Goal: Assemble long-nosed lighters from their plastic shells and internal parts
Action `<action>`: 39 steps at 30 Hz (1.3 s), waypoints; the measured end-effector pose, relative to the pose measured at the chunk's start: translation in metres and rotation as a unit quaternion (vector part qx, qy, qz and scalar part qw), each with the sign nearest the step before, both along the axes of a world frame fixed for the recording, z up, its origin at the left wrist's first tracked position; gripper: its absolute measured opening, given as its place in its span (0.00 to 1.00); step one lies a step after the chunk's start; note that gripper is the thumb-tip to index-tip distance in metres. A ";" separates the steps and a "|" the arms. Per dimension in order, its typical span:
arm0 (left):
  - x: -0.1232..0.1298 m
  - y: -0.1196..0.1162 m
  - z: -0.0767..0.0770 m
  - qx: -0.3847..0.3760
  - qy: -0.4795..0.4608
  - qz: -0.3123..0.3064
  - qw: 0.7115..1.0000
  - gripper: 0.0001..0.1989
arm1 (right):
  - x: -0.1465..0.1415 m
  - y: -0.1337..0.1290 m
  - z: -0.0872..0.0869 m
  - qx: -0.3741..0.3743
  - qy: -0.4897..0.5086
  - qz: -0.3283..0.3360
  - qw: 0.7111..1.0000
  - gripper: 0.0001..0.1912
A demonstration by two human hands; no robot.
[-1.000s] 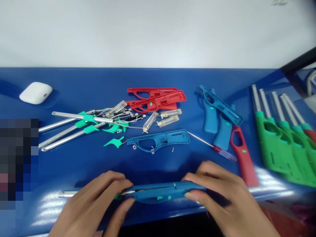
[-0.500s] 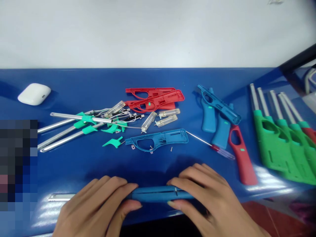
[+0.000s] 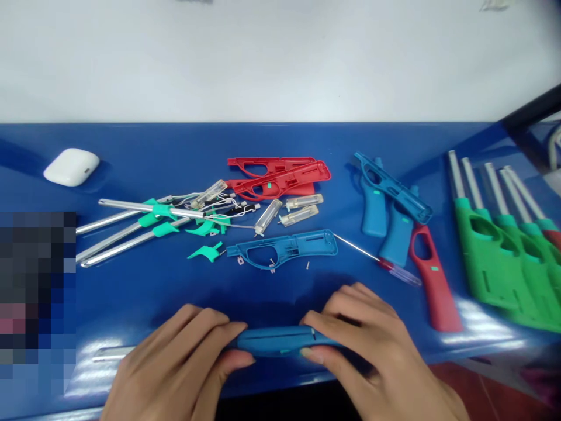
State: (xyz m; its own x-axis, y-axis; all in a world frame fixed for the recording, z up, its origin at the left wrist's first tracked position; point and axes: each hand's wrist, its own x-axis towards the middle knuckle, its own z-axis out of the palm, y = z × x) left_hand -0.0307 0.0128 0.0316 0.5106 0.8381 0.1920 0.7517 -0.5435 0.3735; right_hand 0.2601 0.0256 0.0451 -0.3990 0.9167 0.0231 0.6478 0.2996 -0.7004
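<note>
Near the table's front edge, a blue gas lighter (image 3: pixel 276 340) lies sideways between my hands, its seam facing up. My left hand (image 3: pixel 184 356) is closed around its left end, and a metal tube (image 3: pixel 111 354) sticks out to the left. My right hand (image 3: pixel 368 345) pinches the right end between thumb and fingers. Beyond them rests an open blue lighter shell half (image 3: pixel 307 244), with small screws (image 3: pixel 307 265) beside it. A green trigger piece (image 3: pixel 209 252) lies at its left tip. A screwdriver (image 3: pixel 397 272) lies to its right.
Metal lighter tubes (image 3: pixel 127 253) with wires lie at left, near clear fuel tanks (image 3: pixel 302 215). Red shell halves (image 3: pixel 280 180) are behind. Blue shells (image 3: pixel 397 237), a red shell (image 3: pixel 433 280) and green lighters (image 3: pixel 486 263) occupy the right. A white case (image 3: pixel 71 166) sits back left.
The view has shifted slightly, so the things on the table appear a little further right. The blue lighter has turned slightly in my hands, and both hands keep their hold.
</note>
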 end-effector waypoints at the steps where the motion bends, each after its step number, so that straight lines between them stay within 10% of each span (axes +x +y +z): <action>1: 0.000 0.000 0.001 -0.015 0.010 0.004 1.000 0.14 | 0.000 -0.001 -0.001 0.002 -0.009 0.000 1.000 0.10; 9: -0.014 -0.009 0.000 -0.065 0.133 -0.024 0.989 0.27 | 0.005 0.004 -0.006 0.077 -0.065 0.033 0.994 0.21; 17: -0.012 0.006 0.004 -0.040 0.041 -0.011 0.998 0.21 | 0.006 0.009 -0.007 0.182 -0.087 0.071 0.977 0.22; 24: -0.013 0.003 -0.001 -0.044 0.032 -0.013 0.998 0.19 | 0.002 0.006 -0.004 0.126 -0.058 0.066 0.988 0.19; 34: 0.003 0.011 0.013 -0.055 0.011 0.025 0.998 0.13 | 0.009 0.001 -0.009 0.029 0.074 -0.018 0.997 0.14; 39: 0.002 0.001 0.009 -0.068 0.015 0.080 0.994 0.19 | 0.027 -0.012 -0.015 0.091 0.115 -0.198 0.969 0.18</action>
State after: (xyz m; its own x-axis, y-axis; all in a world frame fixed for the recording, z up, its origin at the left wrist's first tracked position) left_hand -0.0290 0.0134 0.0411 0.3718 0.9265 0.0581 0.8363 -0.3614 0.4122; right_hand 0.2872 0.0141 0.0302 0.0176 0.9690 0.2462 0.5703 0.1926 -0.7985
